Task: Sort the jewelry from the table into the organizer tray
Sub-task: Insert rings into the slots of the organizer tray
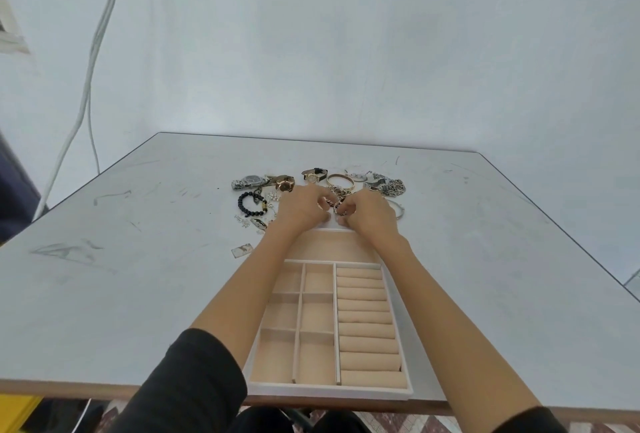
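Left hand [304, 208] and right hand [367, 217] are both pinching a dark chain [336, 208] (likely untangling it); organizer tray [329, 393] is lying close.

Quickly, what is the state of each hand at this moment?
Left hand: fingers curled, pinches the small chain.
Right hand: fingers curled, pinches the same chain.

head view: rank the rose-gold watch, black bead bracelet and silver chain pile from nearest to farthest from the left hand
1. rose-gold watch: just beyond the knuckles of the left hand.
2. black bead bracelet: out to that hand's left, across a clear gap.
3. silver chain pile: far right, past the right hand.
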`<act>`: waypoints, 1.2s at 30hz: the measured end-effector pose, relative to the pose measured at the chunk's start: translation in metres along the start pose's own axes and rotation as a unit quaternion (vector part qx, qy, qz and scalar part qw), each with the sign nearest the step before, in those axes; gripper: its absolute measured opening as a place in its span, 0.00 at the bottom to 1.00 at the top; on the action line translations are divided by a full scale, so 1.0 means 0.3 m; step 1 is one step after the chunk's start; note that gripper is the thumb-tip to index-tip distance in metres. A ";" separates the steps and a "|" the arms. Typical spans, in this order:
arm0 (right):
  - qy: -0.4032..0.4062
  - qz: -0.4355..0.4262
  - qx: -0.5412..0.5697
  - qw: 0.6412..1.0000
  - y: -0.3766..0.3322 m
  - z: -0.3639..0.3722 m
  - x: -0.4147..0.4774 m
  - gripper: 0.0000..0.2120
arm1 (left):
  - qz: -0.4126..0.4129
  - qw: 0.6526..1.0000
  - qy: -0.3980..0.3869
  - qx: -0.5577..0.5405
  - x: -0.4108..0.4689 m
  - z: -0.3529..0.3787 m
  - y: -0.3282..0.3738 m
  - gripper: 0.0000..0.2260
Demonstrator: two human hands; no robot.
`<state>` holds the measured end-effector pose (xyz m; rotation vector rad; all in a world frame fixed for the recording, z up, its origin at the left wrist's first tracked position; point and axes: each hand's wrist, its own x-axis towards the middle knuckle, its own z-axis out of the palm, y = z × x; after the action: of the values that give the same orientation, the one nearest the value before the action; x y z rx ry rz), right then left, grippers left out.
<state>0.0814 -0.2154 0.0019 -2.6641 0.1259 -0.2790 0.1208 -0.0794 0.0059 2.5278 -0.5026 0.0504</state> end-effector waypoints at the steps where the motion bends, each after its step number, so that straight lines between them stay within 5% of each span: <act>1: 0.004 0.000 0.001 1.000 0.000 0.003 -0.001 0.09 | 0.004 1.000 0.005 0.004 -0.001 0.007 0.005 0.16; 7: 0.009 0.000 -0.002 1.000 -0.002 0.003 -0.004 0.07 | 0.016 0.996 0.025 0.089 0.009 0.014 0.017 0.14; 25: 0.032 -0.006 -0.001 0.999 -0.006 0.005 -0.019 0.06 | -0.048 0.994 0.013 0.095 0.018 0.001 0.009 0.08; 30: 0.051 -0.040 -0.008 0.998 -0.005 -0.007 -0.025 0.06 | 0.002 0.998 0.062 0.027 -0.014 -0.002 -0.039 0.05; 36: 0.075 -0.045 0.159 0.983 0.011 -0.043 -0.078 0.03 | 0.071 0.986 0.097 -0.112 -0.118 -0.037 -0.023 0.03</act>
<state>0.0555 -0.2208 0.0075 -2.3326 0.0057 -0.4867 0.0911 -0.0559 0.0068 2.2372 -0.5751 0.2748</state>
